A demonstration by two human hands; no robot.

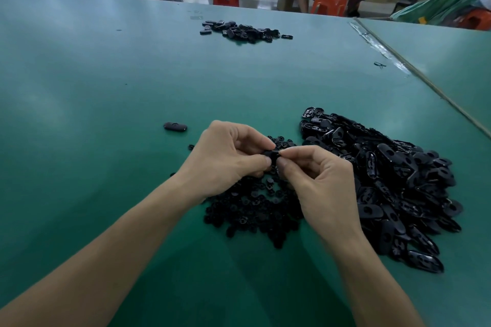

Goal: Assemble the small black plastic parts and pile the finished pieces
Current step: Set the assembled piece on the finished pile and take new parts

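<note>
While the green table (106, 74) spreads under everything, the biggest thing on it is the heap of oval shells (393, 183) at my right, far too many to count. Next comes the heap of small round inserts (252, 210) beneath my wrists, also past counting, then the far pile of finished pieces (244, 30). One lone finished piece (175, 126) lies to the left. My left hand (225, 156) and right hand (321, 183) meet above the inserts, fingers narrowed to pinch one black part (271, 154) between them. I judge it light, stiff and slick, best pinched by its edges.
</note>
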